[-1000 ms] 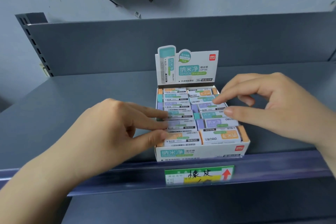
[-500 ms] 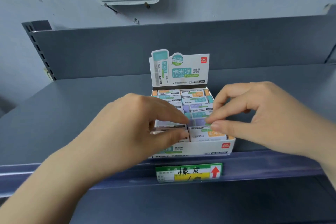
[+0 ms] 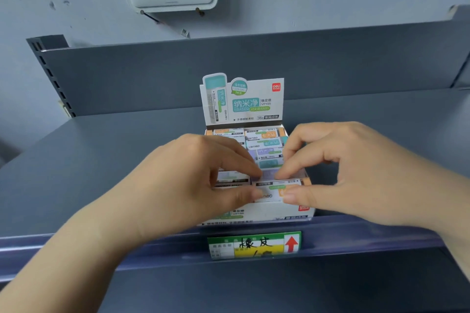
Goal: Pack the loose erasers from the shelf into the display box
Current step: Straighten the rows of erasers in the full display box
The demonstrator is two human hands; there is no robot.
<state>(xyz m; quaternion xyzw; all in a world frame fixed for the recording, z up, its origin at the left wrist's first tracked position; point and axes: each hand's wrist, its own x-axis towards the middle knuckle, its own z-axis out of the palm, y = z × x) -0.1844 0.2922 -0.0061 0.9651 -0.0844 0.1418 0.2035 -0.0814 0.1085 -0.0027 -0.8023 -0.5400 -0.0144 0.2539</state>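
At frame centre the box [image 3: 264, 213] sits on the shelf [image 3: 101, 160], full of erasers [image 3: 264, 143]. My left hand [image 3: 193, 185] and right hand [image 3: 356, 175] each pinch the front orange eraser [image 3: 273, 189] between thumb and fingers.

A white cardboard display box [image 3: 264, 215] sits at the front edge of a grey metal shelf [image 3: 101, 165], near its middle. Its printed header flap [image 3: 244, 100] stands upright at the back, showing a teal eraser picture. Inside, erasers [image 3: 264, 143] in white sleeves with orange, teal and purple ends lie flat in two packed columns. The front-right eraser [image 3: 273, 189], orange-ended, lies slightly tilted.
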